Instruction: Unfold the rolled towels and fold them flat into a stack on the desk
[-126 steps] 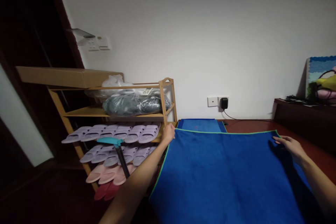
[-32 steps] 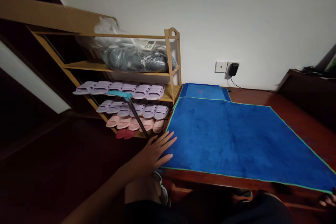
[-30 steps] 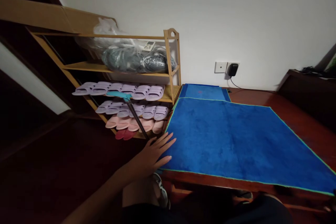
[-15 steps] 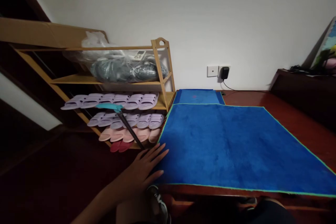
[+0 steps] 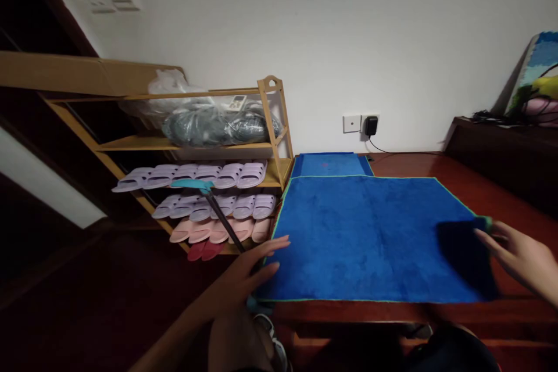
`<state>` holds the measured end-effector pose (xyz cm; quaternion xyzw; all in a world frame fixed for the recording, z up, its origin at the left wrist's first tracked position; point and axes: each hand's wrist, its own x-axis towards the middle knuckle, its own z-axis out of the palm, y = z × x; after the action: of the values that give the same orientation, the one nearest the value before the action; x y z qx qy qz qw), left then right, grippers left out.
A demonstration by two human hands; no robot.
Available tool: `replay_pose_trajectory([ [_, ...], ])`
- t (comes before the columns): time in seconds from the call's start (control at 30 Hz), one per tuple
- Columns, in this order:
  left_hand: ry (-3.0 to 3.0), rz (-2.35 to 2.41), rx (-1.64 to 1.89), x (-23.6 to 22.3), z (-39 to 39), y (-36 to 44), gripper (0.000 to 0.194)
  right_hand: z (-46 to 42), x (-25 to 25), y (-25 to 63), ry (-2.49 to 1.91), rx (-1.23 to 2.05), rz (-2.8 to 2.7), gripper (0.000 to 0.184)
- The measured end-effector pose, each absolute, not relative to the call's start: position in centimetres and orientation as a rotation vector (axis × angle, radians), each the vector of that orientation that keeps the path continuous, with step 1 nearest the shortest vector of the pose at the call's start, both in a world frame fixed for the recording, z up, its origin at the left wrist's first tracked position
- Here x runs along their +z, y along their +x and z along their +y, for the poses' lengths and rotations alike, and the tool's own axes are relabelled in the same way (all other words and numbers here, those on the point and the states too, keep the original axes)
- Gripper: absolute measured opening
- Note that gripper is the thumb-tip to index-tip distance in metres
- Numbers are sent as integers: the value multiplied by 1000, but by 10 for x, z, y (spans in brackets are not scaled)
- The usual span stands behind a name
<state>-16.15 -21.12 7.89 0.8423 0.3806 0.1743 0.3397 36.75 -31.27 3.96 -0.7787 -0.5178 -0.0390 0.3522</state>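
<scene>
A large blue towel (image 5: pixel 349 238) with a bright green edge lies spread over the reddish-brown wooden surface (image 5: pixel 436 314). My right hand (image 5: pixel 521 250) pinches its near right corner and holds it lifted and folded inward, with a dark shadow beneath. At the towel's left edge is my left hand (image 5: pixel 257 267), fingers stretched out, its fingertips over the cloth. Whether they press on the towel I cannot tell. A lighter blue cloth (image 5: pixel 329 164) lies behind, partly under the towel's far edge.
Left stands a wooden shoe rack (image 5: pixel 272 128) with several lilac slippers (image 5: pixel 192 174), pink slippers (image 5: pixel 218 231) and a plastic-wrapped bundle (image 5: pixel 218 125). A turquoise-headed pole (image 5: pixel 222 218) leans before it. A black plug adapter (image 5: pixel 370 126) sits in the wall; a dark cabinet (image 5: pixel 492 157) is at right.
Earlier both hands held up the towel's far edge; it then lay flat. In the last half second my right hand has come into view, lifting the right corner leftward. My left hand stays at the left edge.
</scene>
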Motion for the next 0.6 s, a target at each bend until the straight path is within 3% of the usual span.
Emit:
replay_pose_trajectory([
  [0.23,1481,689,587,90,-164,-113,43,-242,65,240,-1837,56,-1749,19],
  [0.4,1360,707,574,85,-130,-57,38,-248,55,192,-1675,149,-1857,22],
  [0.6,1526,913,535,81,-75,41,19,-265,44,197,-1620,153,-1726,27],
])
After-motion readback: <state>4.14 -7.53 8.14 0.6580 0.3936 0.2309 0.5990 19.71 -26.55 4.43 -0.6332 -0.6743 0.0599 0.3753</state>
